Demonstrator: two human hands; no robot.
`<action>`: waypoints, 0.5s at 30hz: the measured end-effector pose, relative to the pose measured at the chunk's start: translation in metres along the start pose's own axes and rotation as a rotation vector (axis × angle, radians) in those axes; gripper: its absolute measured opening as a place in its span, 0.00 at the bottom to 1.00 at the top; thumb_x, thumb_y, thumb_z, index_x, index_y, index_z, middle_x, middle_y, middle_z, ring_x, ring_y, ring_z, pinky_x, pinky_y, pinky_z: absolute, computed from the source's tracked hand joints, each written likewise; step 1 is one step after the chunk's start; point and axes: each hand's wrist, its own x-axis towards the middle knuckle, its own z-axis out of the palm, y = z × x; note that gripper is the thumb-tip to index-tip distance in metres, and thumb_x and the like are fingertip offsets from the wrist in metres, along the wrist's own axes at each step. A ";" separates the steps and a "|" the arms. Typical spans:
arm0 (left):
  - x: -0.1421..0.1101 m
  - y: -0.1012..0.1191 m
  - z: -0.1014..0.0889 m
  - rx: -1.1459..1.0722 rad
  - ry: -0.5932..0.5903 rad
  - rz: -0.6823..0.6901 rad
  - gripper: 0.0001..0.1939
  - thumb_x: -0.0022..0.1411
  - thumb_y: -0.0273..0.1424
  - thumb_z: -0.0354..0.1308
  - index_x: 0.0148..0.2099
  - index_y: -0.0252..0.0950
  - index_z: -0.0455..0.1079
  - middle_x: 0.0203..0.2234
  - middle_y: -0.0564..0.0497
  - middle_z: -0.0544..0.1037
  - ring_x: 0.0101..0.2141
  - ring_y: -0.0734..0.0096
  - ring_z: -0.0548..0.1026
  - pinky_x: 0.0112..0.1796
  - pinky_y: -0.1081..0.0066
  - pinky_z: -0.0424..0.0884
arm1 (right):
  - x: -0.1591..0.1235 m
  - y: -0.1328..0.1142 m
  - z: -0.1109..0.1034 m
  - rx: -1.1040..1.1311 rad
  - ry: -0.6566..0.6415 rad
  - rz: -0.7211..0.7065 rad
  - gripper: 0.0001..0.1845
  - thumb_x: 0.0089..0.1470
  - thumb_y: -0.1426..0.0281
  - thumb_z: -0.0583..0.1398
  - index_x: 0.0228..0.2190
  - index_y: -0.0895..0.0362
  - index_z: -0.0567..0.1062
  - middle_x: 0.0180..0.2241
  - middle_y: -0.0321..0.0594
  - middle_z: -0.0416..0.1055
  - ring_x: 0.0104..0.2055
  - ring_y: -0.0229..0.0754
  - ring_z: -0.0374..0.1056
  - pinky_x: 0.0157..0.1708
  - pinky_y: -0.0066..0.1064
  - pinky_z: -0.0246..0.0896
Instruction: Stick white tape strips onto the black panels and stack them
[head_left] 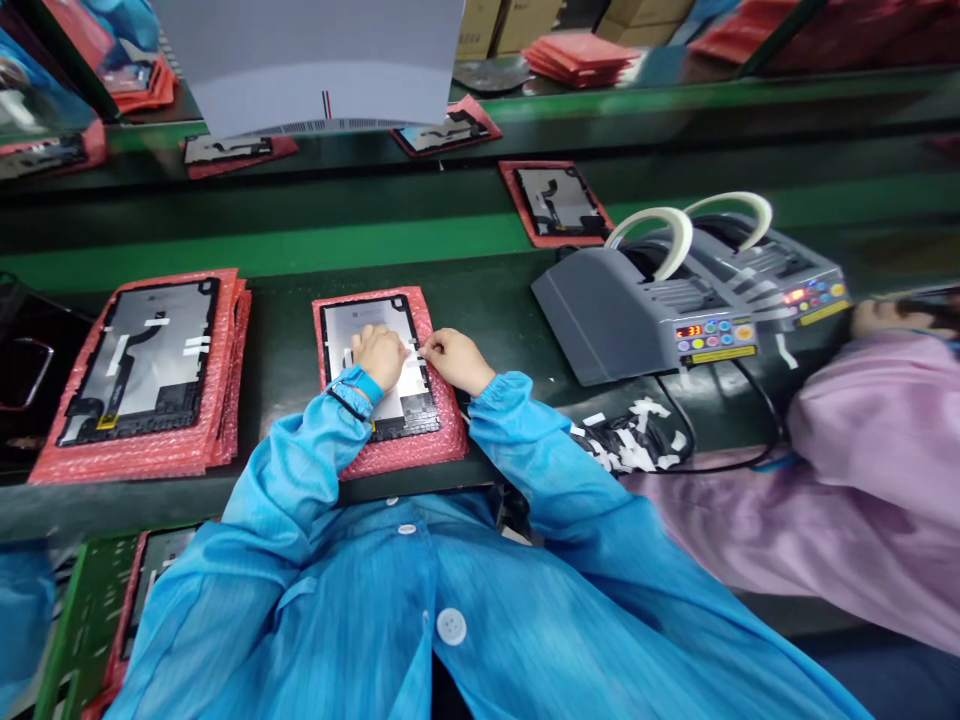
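Note:
A tablet screen panel [412,408], silver with a black frame, lies on pink bubble-wrap bags [442,437] in front of me. My left hand [380,357] rests on the middle of the panel with its fingers curled in; what they grip, if anything, is hidden. At the panel's right edge my right hand [459,360] has thumb and forefinger pinched together; anything between them is too small to make out. White tape pieces [412,380] show on the panel between the hands.
Left stands a stack of bagged panels [169,330]. Right are two tape dispensers [637,320], with tape scraps [630,440] and cables before them. More panels [559,203] lie along the green line behind. A grey screen [315,60] hangs above. A co-worker's pink sleeve [877,430] reaches in at right.

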 end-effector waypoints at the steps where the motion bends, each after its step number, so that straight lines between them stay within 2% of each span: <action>1: -0.001 -0.001 0.000 -0.003 0.007 0.001 0.07 0.61 0.31 0.53 0.34 0.35 0.71 0.41 0.42 0.72 0.49 0.52 0.64 0.47 0.57 0.58 | -0.002 0.001 -0.001 -0.016 0.016 0.011 0.07 0.47 0.73 0.58 0.20 0.58 0.70 0.24 0.38 0.66 0.29 0.38 0.60 0.36 0.31 0.56; 3: -0.003 -0.003 -0.002 -0.024 0.033 0.020 0.05 0.60 0.31 0.55 0.37 0.36 0.71 0.41 0.44 0.72 0.49 0.53 0.63 0.47 0.58 0.58 | -0.008 0.004 -0.001 -0.049 0.085 -0.014 0.05 0.49 0.72 0.58 0.25 0.59 0.74 0.26 0.40 0.67 0.31 0.40 0.61 0.37 0.33 0.57; 5: -0.005 -0.005 -0.002 -0.047 0.048 0.065 0.05 0.59 0.31 0.56 0.38 0.38 0.71 0.40 0.45 0.72 0.48 0.55 0.63 0.47 0.58 0.57 | -0.019 0.006 0.001 -0.099 0.139 -0.116 0.10 0.51 0.73 0.54 0.33 0.60 0.75 0.30 0.44 0.69 0.34 0.43 0.62 0.40 0.36 0.56; 7: -0.007 -0.005 -0.001 -0.048 0.041 0.099 0.05 0.58 0.32 0.57 0.37 0.39 0.71 0.39 0.46 0.71 0.48 0.55 0.63 0.47 0.58 0.57 | -0.032 0.006 0.006 -0.189 0.121 -0.223 0.18 0.53 0.77 0.50 0.41 0.62 0.75 0.36 0.48 0.69 0.38 0.45 0.61 0.43 0.37 0.55; 9: -0.008 -0.002 0.001 -0.027 0.036 0.098 0.06 0.58 0.33 0.57 0.37 0.39 0.72 0.39 0.45 0.71 0.49 0.53 0.63 0.47 0.58 0.57 | -0.044 0.001 0.013 -0.316 0.075 -0.259 0.22 0.54 0.79 0.47 0.46 0.64 0.72 0.41 0.52 0.68 0.41 0.48 0.59 0.43 0.38 0.55; 12: -0.009 -0.002 0.000 0.005 0.042 0.085 0.07 0.57 0.33 0.57 0.38 0.40 0.73 0.40 0.44 0.71 0.49 0.52 0.63 0.46 0.57 0.59 | -0.054 -0.004 0.017 -0.478 0.053 -0.240 0.24 0.55 0.78 0.46 0.50 0.65 0.70 0.45 0.56 0.66 0.44 0.52 0.57 0.40 0.40 0.56; 15: -0.017 -0.024 -0.012 0.033 0.091 0.048 0.09 0.57 0.33 0.56 0.41 0.41 0.73 0.42 0.44 0.72 0.48 0.53 0.65 0.47 0.57 0.60 | -0.048 0.000 0.010 -0.471 0.029 -0.263 0.22 0.54 0.79 0.48 0.46 0.64 0.73 0.42 0.56 0.68 0.43 0.51 0.60 0.41 0.39 0.57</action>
